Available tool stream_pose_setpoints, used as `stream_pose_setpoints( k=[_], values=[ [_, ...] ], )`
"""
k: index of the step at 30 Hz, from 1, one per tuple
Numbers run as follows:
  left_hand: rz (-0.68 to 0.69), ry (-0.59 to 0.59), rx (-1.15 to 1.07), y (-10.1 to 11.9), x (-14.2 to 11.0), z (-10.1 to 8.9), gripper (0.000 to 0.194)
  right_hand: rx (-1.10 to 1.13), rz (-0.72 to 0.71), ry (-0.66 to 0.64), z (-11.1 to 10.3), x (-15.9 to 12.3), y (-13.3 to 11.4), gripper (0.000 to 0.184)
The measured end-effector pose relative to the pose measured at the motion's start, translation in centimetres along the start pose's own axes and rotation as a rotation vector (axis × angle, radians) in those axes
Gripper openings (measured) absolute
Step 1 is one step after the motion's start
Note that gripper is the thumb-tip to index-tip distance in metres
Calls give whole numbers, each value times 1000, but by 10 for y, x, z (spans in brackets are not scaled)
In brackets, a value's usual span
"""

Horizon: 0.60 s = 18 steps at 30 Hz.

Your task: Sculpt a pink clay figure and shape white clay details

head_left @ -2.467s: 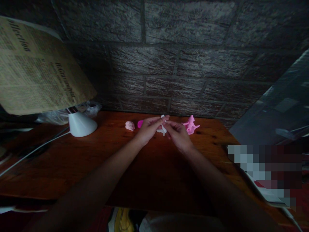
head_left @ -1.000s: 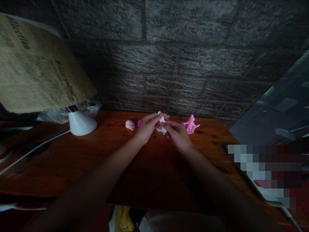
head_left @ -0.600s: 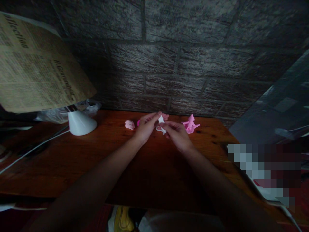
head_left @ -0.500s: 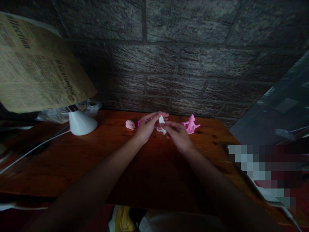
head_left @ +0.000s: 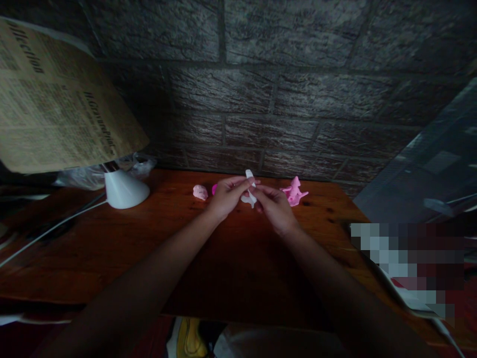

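Between the fingertips of both hands is a white piece of modelling clay (head_left: 249, 174), shaped like a flat strip and held upright. My left hand (head_left: 226, 199) pinches it from the left, while my right hand (head_left: 275, 205) grips it from the right with thumb and fingers. Just below the fingers a thin, curved white part (head_left: 249, 201) shows; whether it joins the strip is hidden. A pink clay figure (head_left: 294, 192) with pointed parts stands beyond my right hand. Left of my left hand lies a pale pink lump (head_left: 200, 192), and a bright pink piece (head_left: 214, 189) is partly covered by that hand.
A lamp with a newsprint shade (head_left: 70, 109) and white base (head_left: 126, 191) stands at the left of the wooden table (head_left: 93, 248), its cable trailing left. Clear plastic bags (head_left: 80, 178) lie behind it. A brick-patterned wall (head_left: 246, 89) closes the back. A blurred-out device sits at right.
The white strip has turned and now looks narrower, its top end rising higher above the fingers. My left fingers have closed in on it. Both arms stay nearly in place.
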<state>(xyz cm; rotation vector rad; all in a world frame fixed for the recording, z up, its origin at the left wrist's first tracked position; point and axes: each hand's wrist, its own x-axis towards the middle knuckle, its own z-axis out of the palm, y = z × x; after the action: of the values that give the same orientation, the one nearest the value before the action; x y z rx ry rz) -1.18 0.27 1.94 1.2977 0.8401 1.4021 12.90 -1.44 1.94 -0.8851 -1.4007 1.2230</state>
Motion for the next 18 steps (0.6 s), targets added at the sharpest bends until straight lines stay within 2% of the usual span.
stream_pose_setpoints(
  k=[5,13,18],
  values=[
    [7,-1,-6,1,0,2,28,-30,-18,-5,0,0,-1,31],
    [-112,-60,-66,-3,2,-1,30,0,-1,31,0,1,-2,32],
    [-58,9,-40,-3,3,-2,33,-13,28,-10,0,1,0,29]
  ],
)
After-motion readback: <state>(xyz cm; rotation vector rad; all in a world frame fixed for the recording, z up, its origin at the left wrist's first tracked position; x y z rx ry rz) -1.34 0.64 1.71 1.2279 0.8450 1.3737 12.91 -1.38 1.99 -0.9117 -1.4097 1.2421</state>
